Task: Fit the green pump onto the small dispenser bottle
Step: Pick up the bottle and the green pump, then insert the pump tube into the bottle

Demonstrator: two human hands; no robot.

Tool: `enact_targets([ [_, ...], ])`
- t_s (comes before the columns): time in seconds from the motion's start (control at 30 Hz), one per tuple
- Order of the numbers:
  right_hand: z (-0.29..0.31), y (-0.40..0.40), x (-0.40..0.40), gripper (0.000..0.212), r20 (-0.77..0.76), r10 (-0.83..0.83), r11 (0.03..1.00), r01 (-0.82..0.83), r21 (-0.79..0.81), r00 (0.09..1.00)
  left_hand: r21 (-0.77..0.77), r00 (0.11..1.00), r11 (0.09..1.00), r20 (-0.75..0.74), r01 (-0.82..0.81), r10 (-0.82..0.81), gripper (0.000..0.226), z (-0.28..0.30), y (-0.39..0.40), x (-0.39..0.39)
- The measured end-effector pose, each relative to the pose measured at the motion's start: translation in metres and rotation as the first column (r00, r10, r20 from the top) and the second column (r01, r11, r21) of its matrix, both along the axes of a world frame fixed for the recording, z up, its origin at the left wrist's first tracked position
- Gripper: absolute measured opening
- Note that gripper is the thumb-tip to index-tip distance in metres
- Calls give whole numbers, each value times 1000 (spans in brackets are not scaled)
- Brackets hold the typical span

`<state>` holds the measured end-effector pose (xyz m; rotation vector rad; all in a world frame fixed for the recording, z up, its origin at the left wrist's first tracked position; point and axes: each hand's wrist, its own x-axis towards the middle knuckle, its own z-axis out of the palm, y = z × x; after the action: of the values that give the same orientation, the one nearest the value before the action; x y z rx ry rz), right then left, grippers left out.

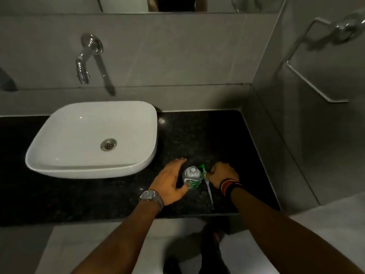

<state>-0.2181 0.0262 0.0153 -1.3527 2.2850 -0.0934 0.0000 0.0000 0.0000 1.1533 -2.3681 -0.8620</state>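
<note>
Nearest the camera, two bare forearms reach forward over the front edge of a black speckled stone counter (197, 135). The left hand (169, 182), with a metal watch (151, 196) at the wrist, is spread and cupped around the left side of the small bottle (191, 177); the thumb touches its near side, while the fingers curve round the far side and seem not quite closed on it, so it steadies more than it grips. The right hand (222, 174), with striped bands at the wrist, is clenched on the green pump (203, 170), which is just beside the bottle's right shoulder.

The bottle stands upright on the counter between the two hands, and its open neck faces up toward the camera. It is clear plastic, rounded, with a green label and a little green liquid low down. The pump head is hard green plastic. Its thin clear dip tube (209, 192) trails from the right hand back toward the counter's front edge, so its long axis runs near to far and lies almost flat. To my eye, the coming move depends on this: the tube must swing upright and its free end must come leftward over the neck. The right hand is the nearer one for that.

Farther back to the left sits a smooth white basin (59, 135), glossy, with a metal drain. Above it a chrome tap (84, 64) projects from grey wall tiles.
</note>
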Motion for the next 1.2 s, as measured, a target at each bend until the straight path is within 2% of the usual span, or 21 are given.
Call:
enact_targets([
  [0.13,-8,-10,6,42,8,-67,998,68,-15,998,90,996,993,53,-73,69,85,-4,0,-11],
  [0.2,-9,-20,10,38,-1,-76,997,76,-6,997,71,995,993,35,-95,93,77,-7,-3,-18],
  [0.3,-10,-29,10,33,-25,-77,997,78,14,997,67,996,994,1,-85,85,54,-9,-8,-24],
  [0.43,-7,-28,4,44,-66,-53,993,59,103,996,124,995,989,-53,-80,87,49,-17,-9,-26],
  [0.53,1,-20,-4,48,37,-96,992,92,92,995,158,991,983,-77,-94,107,51,-19,-8,-25],
  [0.63,22,-13,-15,35,278,-213,965,246,-90,937,187,989,977,-91,-99,117,50,-19,-8,-25],
  [0.7,45,-6,-19,29,477,-232,883,389,-262,848,209,988,974,-105,-90,114,49,-19,-8,-24],
  [0.77,76,5,-16,21,673,-149,779,506,-372,724,222,985,971,-122,-90,119,48,-18,-7,-24],
  [0.8,88,10,-12,22,725,-85,737,533,-416,684,228,983,969,-135,-90,123,48,-18,-7,-24],
  [0.93,106,22,3,32,759,69,616,571,-543,647,237,980,967,-149,-93,131,48,-17,-5,-24],
  [1.0,102,21,10,31,738,98,576,567,-589,668,231,982,969,-142,-91,126,48,-17,-7,-24],
  [1.1,91,19,17,23,675,109,573,509,-642,729,227,983,970,-133,-92,125,49,-18,-6,-25],
  [1.2,80,21,21,23,664,118,596,483,-642,738,220,983,971,-133,-94,125,49,-19,-6,-25],
])
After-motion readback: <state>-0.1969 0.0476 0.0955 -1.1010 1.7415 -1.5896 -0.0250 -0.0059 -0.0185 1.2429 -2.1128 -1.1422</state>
